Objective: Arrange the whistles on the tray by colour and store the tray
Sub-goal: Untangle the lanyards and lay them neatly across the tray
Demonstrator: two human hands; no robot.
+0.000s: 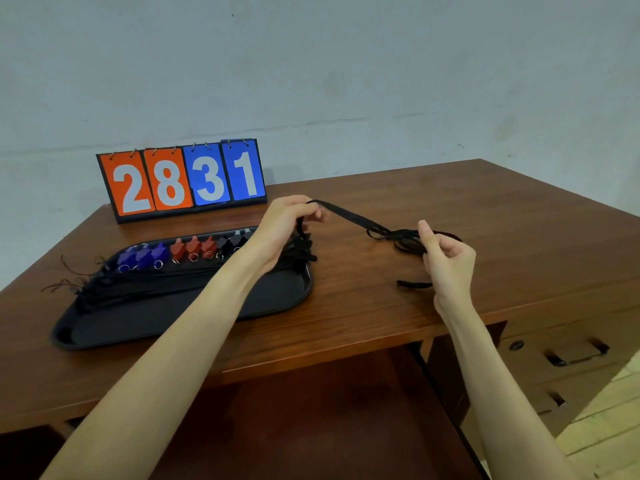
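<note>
Brown wooden surface [433, 209] against a pale wall, and the tray [194, 317] already shows blue, red and black whistles [180, 251] lined up by colour along its far edge. Left hand [284, 226] pinches one end of a black cord [349, 216], right hand [446, 261] grips the tangled other end. Last piece, it seems; storing the tray remains.

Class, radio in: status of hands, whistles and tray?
Left hand and right hand stretching one black lanyard. Blue, red, black whistles grouped on tray. Cords piled across tray.
</note>
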